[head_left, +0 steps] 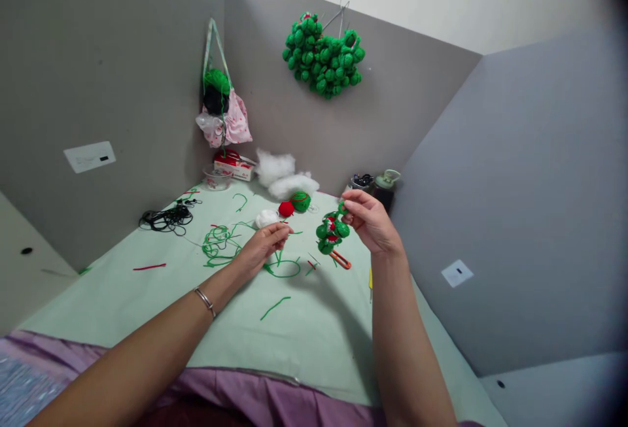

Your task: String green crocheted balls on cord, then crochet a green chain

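Note:
My right hand [370, 218] pinches a small green crocheted piece [333, 231] by a loop at its top. The piece hangs in the air, with round green balls and red and white parts. My left hand [267, 247] is closed, fingertips pressed together, low over the table to the left of it. Bits of red and green yarn show by those fingertips, but whether they are held I cannot tell. Green yarn strands [284, 270] lie below that hand. Under the hanging piece are an orange-handled tool [341, 259] and short yarn scraps [312, 265].
Behind my hands sit a white yarn ball [266, 218], a red ball [286, 208], a green ball [301, 201] and white stuffing [289, 182]. Tangled green yarn [218, 247] and black cable [169, 218] lie left. Green crocheted bunches [326, 57] hang on the grey partition [417, 93].

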A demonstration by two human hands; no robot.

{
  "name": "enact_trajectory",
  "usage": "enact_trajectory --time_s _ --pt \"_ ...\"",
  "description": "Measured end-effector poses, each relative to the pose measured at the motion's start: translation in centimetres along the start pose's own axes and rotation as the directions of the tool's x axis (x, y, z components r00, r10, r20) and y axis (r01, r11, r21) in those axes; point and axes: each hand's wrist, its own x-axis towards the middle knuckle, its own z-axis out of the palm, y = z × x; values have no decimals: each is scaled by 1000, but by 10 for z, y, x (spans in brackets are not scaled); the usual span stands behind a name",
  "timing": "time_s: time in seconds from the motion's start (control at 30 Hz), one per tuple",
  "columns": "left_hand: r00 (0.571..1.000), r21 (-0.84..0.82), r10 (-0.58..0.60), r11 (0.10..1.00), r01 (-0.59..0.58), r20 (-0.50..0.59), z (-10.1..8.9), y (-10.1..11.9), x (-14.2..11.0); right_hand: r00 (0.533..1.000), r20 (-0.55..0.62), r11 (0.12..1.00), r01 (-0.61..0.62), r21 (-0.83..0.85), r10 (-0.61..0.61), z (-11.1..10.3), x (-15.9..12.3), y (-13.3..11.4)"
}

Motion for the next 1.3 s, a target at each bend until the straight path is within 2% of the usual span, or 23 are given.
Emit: enact_trajectory --time_s 0.27,0.43,0.57,0.73,0.83,0.9,1.0,1.13,1.3 --pt "986 37 164 986 -165 22 11 7 -8 975 197 988 -76 -132 101 41 0 28" --pt "978 81 209 975 -207 -13 10 6 -8 959 258 984 -79 -162 119 53 3 38" --pt "981 23 179 984 -178 -78 6 4 -3 964 250 989 -64 -132 95 50 5 38" --pt "973 -197 122 967 -162 -198 -9 5 6 982 176 998 -66 -17 68 43 5 29" --pt "955 -331 57 930 -157 -291 -18 8 11 989 137 993 -73 89 60 38 7 24" --pt "951 -386 5 913 -131 -310 -20 10 13 991 114 984 -84 154 67 35 9 23" --pt "969 -397 -58 917 -44 -242 -15 10 12 991 83 969 -117 217 101 32 12 25" --pt "995 -311 -91 948 73 -45 -2 4 3 989 92 959 -136 250 116 32 14 30" --pt "960 -265 -147 941 210 237 8 5 -8 985 116 935 -155 319 124 38 14 32"
